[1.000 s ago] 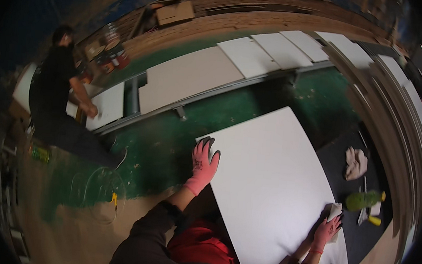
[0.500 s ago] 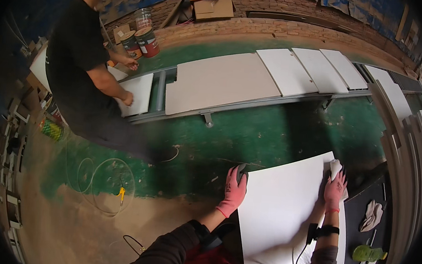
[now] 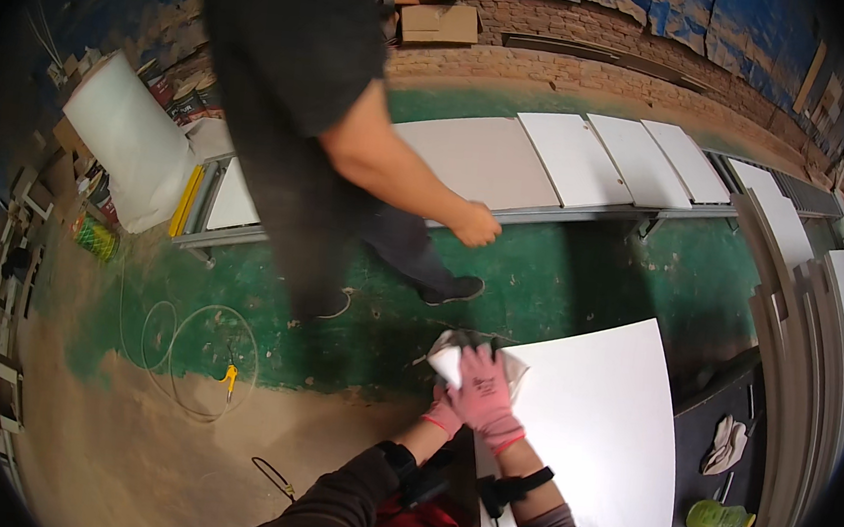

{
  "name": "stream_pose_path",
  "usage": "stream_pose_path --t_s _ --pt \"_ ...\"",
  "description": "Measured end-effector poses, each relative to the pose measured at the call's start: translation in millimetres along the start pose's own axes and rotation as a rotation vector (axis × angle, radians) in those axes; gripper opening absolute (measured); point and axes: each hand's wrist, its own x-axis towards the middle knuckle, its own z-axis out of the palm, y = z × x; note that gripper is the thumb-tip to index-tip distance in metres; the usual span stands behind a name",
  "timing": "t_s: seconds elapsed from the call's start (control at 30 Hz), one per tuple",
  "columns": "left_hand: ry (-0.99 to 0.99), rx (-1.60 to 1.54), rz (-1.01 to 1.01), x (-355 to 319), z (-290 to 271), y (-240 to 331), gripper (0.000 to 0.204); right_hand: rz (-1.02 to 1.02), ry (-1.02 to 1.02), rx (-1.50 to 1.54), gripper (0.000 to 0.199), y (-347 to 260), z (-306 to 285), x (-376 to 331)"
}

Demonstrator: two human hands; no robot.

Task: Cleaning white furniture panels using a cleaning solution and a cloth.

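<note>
A large white panel lies in front of me. My right hand, in a pink glove with dark fingertips, is at the panel's far left corner. It is closed on a crumpled white cloth, which hangs partly over the left edge. Tucked against its wrist side is my left hand, also gloved in pink, beside the same edge. The right hand covers most of the left hand's fingers, so their grip is hidden.
A person in dark clothes stands between me and a roller conveyor bearing several panels. Long boards are stacked at right. A dark surface holds a glove and a green bottle. An air hose coils on the floor.
My right hand has swept the cloth from the panel's right side to its far left corner. My left hand has drawn slightly nearer. The other person has left the conveyor's end and moved right.
</note>
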Motion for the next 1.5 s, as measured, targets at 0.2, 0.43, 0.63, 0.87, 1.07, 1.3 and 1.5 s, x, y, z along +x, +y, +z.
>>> stream_pose_path --t_s 0.2,0.43,0.63,0.87,1.07,1.3,1.5 --pt "-0.373 -0.425 -0.413 62.1 -153.2 19.0 0.036 -0.256 -0.081 0.039 0.055 -49.4 8.9 -84.5" --pt "-0.192 -0.006 -0.383 61.8 -69.3 79.5 0.044 0.128 -0.107 0.044 0.060 -25.0 -17.5 -146.6" --pt "-0.587 0.230 -0.130 86.5 7.5 74.5 0.044 0.085 0.287 0.338 0.069 23.3 26.9 -70.1" --pt "-0.873 1.160 0.406 40.3 62.8 109.3 0.038 0.493 0.748 0.000 0.056 118.2 -15.5 -57.7" --pt "-0.672 1.377 0.350 37.2 73.6 112.5 0.040 0.750 0.397 0.023 0.060 189.7 -47.3 -51.1" --pt "-0.585 1.394 0.266 19.9 88.9 117.5 0.042 0.891 0.422 0.012 0.059 249.2 -55.1 -36.8" --pt "-0.523 1.419 0.185 15.7 90.7 116.6 0.045 0.991 0.447 0.019 0.060 268.3 -56.1 -36.4"
